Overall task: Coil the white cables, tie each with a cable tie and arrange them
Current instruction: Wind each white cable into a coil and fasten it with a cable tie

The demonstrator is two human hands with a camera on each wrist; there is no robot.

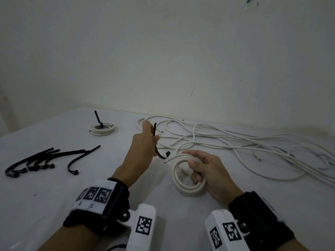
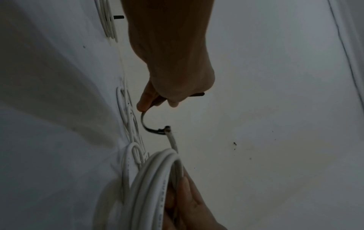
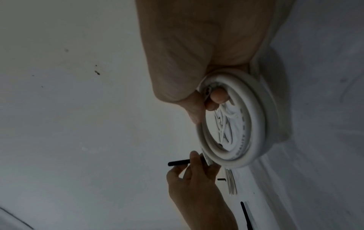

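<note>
Head view: left hand (image 1: 143,142), frame centre, pinches a black cable tie (image 1: 157,145) btwn thumb and fingers. The tie's long axis runs near vertical; its tail points up, its lower part curves right and the head end (image 1: 168,153) turns up toward the coil. Right hand (image 1: 206,169), lower right of centre, grip curled round a coiled white cable (image 1: 183,180), thumb on top, fingers through the ring. The coil lies about flat, w/ its loose end (image 1: 167,160) pointing left toward the tie head, close to it. Loose white cables (image 1: 235,142) sprawl across the right of the white worktop (image 1: 63,187). A tied coil (image 1: 103,130) sits upper left, its tie tail sticking up. Spare cable ties (image 1: 36,161) lie at left, long axes running left to right.

Left wrist view: left hand (image 2: 177,70) pinches the tie (image 2: 146,124); it hooks down and right, and its head meets the cable's loose end (image 2: 171,138). Coil (image 2: 157,179) at bottom, in the right hand's fingers (image 2: 189,194).

Right wrist view: right hand (image 3: 197,54) grips the coil (image 3: 256,118), seen as an open ring at right of centre. Left hand (image 3: 197,179) below it; the tie tail (image 3: 178,162) points left.
</note>
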